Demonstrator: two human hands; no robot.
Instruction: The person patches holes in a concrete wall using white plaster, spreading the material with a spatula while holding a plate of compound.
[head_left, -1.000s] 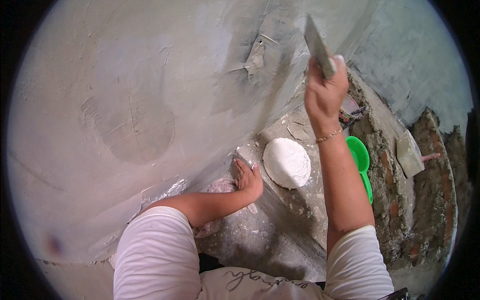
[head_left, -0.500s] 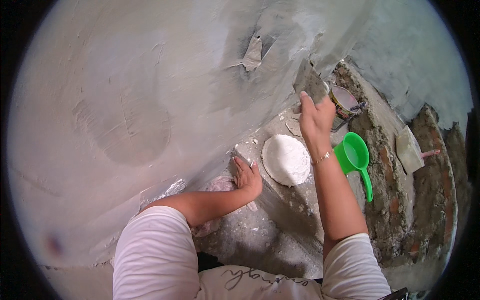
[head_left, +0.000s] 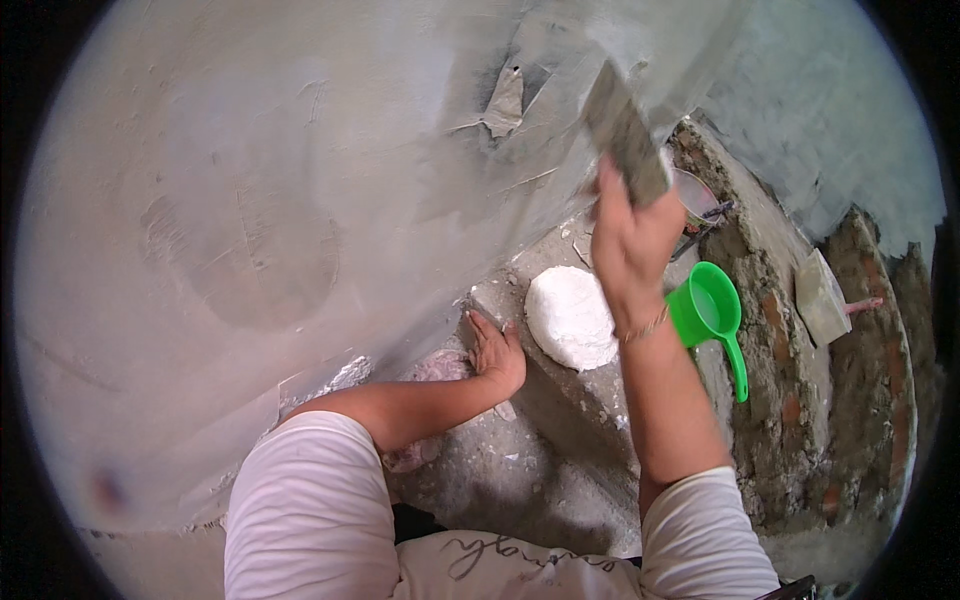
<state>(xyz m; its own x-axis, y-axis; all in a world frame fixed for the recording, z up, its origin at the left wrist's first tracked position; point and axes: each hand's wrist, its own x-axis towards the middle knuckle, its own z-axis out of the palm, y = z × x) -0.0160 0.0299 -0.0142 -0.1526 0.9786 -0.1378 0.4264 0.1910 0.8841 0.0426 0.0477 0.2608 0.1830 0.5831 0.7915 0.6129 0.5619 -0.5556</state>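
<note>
Because the right hand (head_left: pixel 637 245) holds a flat blade (head_left: pixel 625 130) near the wall (head_left: pixel 400 130), slipping could gouge it; left hand (head_left: pixel 495 358) lies flattened.

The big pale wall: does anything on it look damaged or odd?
Yes. Near the top middle, a ragged, peeling-looking flap stands out, with a small dark spot at its upper end and darker grey around it. It looks odd because most of the wall is paler and smoother.

Left grip (head_left: pixel 497 357) flattened, right grip (head_left: pixel 634 240) raised, curled
</note>
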